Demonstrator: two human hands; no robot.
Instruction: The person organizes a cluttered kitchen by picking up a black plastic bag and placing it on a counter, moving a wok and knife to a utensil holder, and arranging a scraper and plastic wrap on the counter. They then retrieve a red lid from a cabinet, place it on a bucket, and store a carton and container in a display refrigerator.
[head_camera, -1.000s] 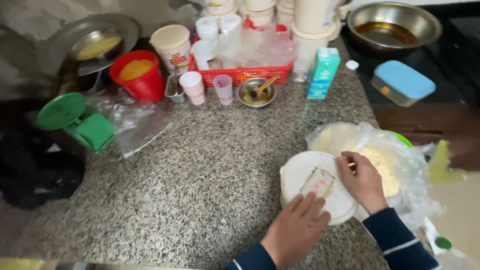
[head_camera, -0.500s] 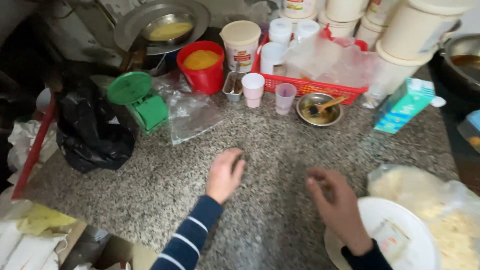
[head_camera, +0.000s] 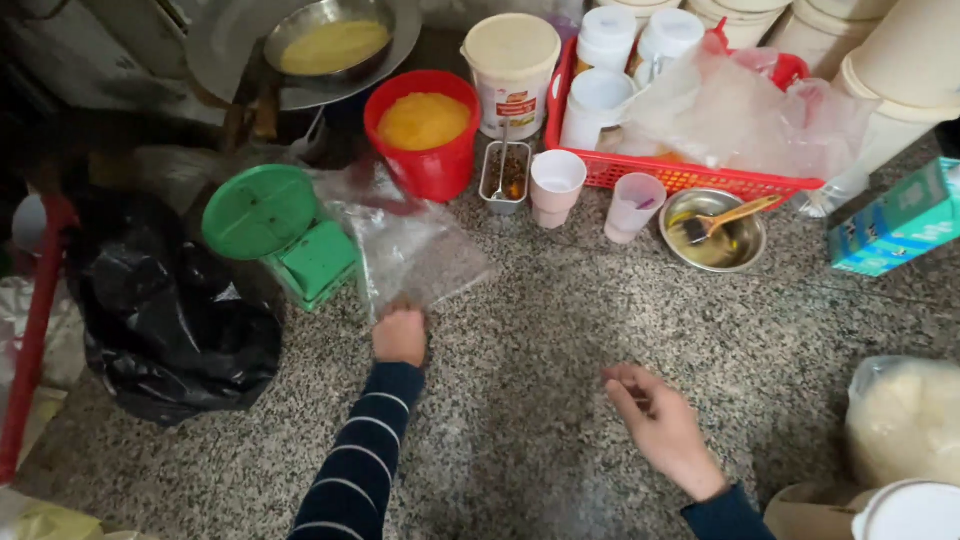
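Left hand (head_camera: 400, 335) fingers curled onto clear plastic bags' (head_camera: 415, 255) near edge | right hand (head_camera: 660, 425) half-open, empty | risk: stack slides, nudging green scale (head_camera: 285, 225) just beyond fingertips

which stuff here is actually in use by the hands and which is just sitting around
In use:
left hand, closed on the near edge of the clear plastic bags
right hand, open and empty above the granite counter

Lying about:
green scale
red bucket
steel bowl with brush
black bag
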